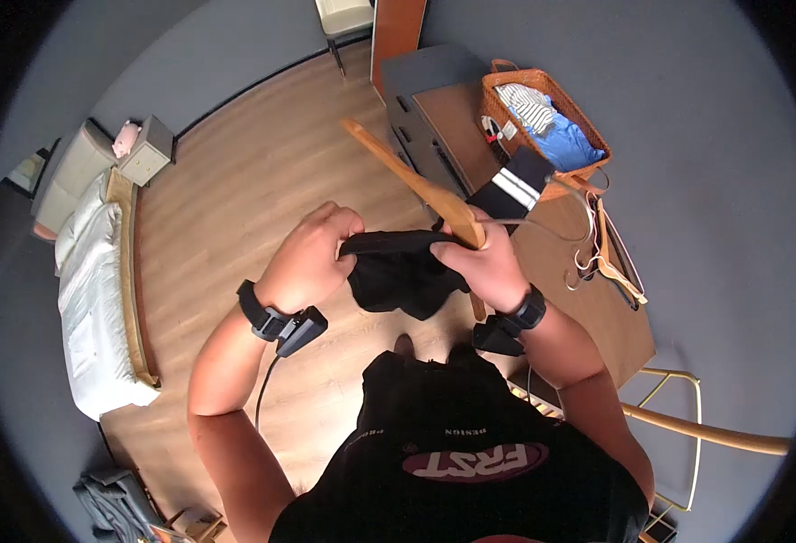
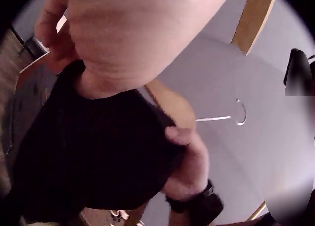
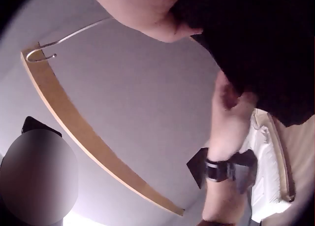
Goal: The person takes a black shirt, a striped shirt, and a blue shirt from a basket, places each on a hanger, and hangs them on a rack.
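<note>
Held up in front of the body is a black garment (image 1: 398, 271), its upper edge stretched between the two hands; its exact kind cannot be told. My left hand (image 1: 312, 253) pinches one end of that edge with curled fingers. At the other end, my right hand (image 1: 488, 267) grips the cloth with its thumb on top, together with a wooden hanger (image 1: 416, 181). One arm of the hanger points away to the upper left. Its metal hook (image 2: 240, 113) sticks out to the right in the left wrist view. Much of the hanger's other arm is hidden behind the garment.
To the right, a wooden-topped cabinet (image 1: 552, 262) bears a wicker basket (image 1: 543, 81) of clothes, a folded dark cloth with white stripes (image 1: 515, 181) and several loose hangers (image 1: 606, 253). Near the right arm stands a rack with a wooden rail (image 1: 705, 430). A bed (image 1: 99, 299) lies far left.
</note>
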Tool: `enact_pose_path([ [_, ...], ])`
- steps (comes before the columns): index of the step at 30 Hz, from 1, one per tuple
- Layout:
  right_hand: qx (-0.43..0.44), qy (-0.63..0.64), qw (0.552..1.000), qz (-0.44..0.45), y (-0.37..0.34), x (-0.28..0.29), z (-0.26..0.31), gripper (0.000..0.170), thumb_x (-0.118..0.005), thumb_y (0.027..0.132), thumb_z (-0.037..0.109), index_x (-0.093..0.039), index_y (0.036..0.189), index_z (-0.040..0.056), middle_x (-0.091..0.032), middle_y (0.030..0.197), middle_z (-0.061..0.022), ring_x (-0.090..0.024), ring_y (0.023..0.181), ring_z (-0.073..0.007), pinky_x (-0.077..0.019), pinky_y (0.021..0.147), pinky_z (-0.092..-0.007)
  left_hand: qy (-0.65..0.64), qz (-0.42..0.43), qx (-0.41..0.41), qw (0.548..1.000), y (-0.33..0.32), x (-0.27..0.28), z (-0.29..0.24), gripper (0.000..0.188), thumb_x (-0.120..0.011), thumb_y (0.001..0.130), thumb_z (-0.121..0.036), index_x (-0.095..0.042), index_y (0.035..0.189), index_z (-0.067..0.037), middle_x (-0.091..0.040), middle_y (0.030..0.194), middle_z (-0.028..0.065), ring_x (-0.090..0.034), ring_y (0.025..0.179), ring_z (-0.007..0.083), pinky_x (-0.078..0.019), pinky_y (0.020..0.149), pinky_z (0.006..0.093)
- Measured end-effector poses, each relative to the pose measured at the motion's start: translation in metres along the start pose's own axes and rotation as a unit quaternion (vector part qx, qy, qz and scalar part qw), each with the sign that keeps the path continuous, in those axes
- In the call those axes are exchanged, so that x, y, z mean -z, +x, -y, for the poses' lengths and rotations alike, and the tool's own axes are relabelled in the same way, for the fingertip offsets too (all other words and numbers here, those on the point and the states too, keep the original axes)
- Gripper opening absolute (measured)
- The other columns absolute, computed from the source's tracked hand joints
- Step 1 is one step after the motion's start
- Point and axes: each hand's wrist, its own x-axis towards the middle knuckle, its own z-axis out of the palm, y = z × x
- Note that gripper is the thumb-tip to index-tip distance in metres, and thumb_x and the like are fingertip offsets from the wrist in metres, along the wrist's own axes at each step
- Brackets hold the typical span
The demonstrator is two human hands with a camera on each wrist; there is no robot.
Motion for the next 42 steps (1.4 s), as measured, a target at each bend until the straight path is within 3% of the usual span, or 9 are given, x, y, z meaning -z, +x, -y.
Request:
enact_pose_path([
  [7, -0.008, 0.015, 0.999, -0.043, -0.007, -0.042, -0.001, 0.023, -0.078, 0.082, 0.009, -0.061, 0.095, 0.0032, -0.058, 0.085, 0.0021, -0.055, 0.078, -0.0074, -0.0455, 0.070, -0.0252, -0.031, 0.051, 0.136, 0.989, -0.065, -0.035, 0.077, 0.043, -0.068, 0.075, 0.002, -0.056, 0.116, -0.004, -0.061, 0.106, 0.0198, -0.064, 0.095, 0.0365, -0.0523, 0.083, 0.0428],
  [11, -0.014, 0.015, 0.998, -0.064, -0.002, -0.039, -0.011, 0.022, -0.078, 0.082, 0.007, -0.061, 0.095, 0.0036, -0.058, 0.085, 0.0026, -0.055, 0.080, -0.0070, -0.0458, 0.073, -0.0250, -0.321, 0.058, 0.264, 0.908, -0.087, -0.023, 0.125, 0.026, -0.066, 0.087, 0.004, -0.061, 0.111, -0.003, -0.066, 0.098, 0.0066, -0.066, 0.081, 0.0157, -0.0535, 0.075, 0.0294],
  [12, -0.020, -0.010, 0.998, -0.056, -0.001, -0.037, -0.018, 0.024, -0.078, 0.082, 0.007, -0.061, 0.098, 0.0030, -0.058, 0.087, 0.0028, -0.055, 0.081, -0.0071, -0.0462, 0.074, -0.0252, -0.410, -0.013, 0.195, 0.891, -0.086, -0.019, 0.131, 0.016, -0.062, 0.093, 0.005, -0.062, 0.106, -0.003, -0.064, 0.094, -0.0017, -0.062, 0.082, 0.0074, -0.0515, 0.074, 0.0236],
  [16, -0.037, 0.009, 0.997, -0.071, -0.003, -0.038, -0.038, 0.029, -0.080, 0.084, 0.010, -0.059, 0.103, 0.0015, -0.058, 0.089, 0.0031, -0.055, 0.082, -0.0071, -0.0464, 0.074, -0.0246, -0.403, -0.132, 0.101, 0.900, -0.075, 0.010, 0.115, 0.011, -0.067, 0.092, 0.002, -0.061, 0.100, -0.004, -0.060, 0.086, -0.0046, -0.059, 0.078, 0.0051, -0.0481, 0.070, 0.0218],
  [20, -0.046, 0.014, 0.998, -0.052, -0.005, -0.037, -0.040, 0.029, -0.077, 0.090, 0.020, -0.061, 0.107, 0.0016, -0.061, 0.088, 0.0019, -0.056, 0.077, -0.0079, -0.0471, 0.071, -0.0243, -0.298, -0.158, 0.066, 0.939, -0.057, 0.012, 0.097, 0.018, -0.073, 0.093, -0.008, -0.056, 0.088, -0.007, -0.052, 0.080, -0.0075, -0.047, 0.073, 0.0036, -0.0397, 0.064, 0.0222],
  [24, -0.064, 0.034, 0.994, -0.083, -0.006, -0.027, -0.033, 0.032, -0.069, 0.097, 0.033, -0.065, 0.103, 0.0017, -0.066, 0.087, -0.0011, -0.058, 0.073, -0.0090, -0.0482, 0.068, -0.0249, -0.210, -0.267, 0.059, 0.939, -0.042, 0.016, 0.072, 0.022, -0.077, 0.090, -0.015, -0.059, 0.086, -0.003, -0.053, 0.072, 0.0018, -0.050, 0.068, 0.0095, -0.0438, 0.062, 0.0266],
  [29, 0.120, 0.104, 0.974, -0.164, -0.019, -0.022, 0.011, 0.033, -0.055, 0.104, 0.029, -0.068, 0.105, -0.0014, -0.070, 0.100, -0.0097, -0.061, 0.082, -0.0127, -0.0503, 0.076, -0.0299, -0.164, -0.282, -0.004, 0.945, -0.028, 0.016, 0.055, 0.020, -0.078, 0.087, -0.012, -0.061, 0.089, -0.002, -0.059, 0.078, 0.0069, -0.056, 0.069, 0.0164, -0.0470, 0.065, 0.0281],
  [33, 0.242, 0.190, 0.946, -0.102, -0.026, -0.024, 0.050, 0.038, -0.053, 0.105, 0.028, -0.060, 0.119, -0.0061, -0.066, 0.115, -0.0199, -0.064, 0.095, -0.0224, -0.0543, 0.089, -0.0415, -0.123, -0.238, -0.046, 0.962, -0.017, 0.025, 0.040, 0.019, -0.078, 0.085, -0.010, -0.062, 0.089, -0.001, -0.061, 0.082, 0.0074, -0.059, 0.072, 0.0183, -0.0488, 0.066, 0.0295],
  [42, 0.283, 0.211, 0.935, 0.022, -0.028, -0.051, 0.081, 0.048, -0.060, 0.101, 0.037, -0.060, 0.117, -0.0086, -0.063, 0.106, -0.0199, -0.062, 0.107, -0.0272, -0.0530, 0.095, -0.0454, -0.173, -0.192, -0.055, 0.964, 0.003, 0.032, 0.027, 0.019, -0.079, 0.087, -0.011, -0.062, 0.089, -0.003, -0.059, 0.081, -0.0027, -0.054, 0.074, 0.0059, -0.0452, 0.066, 0.0232],
])
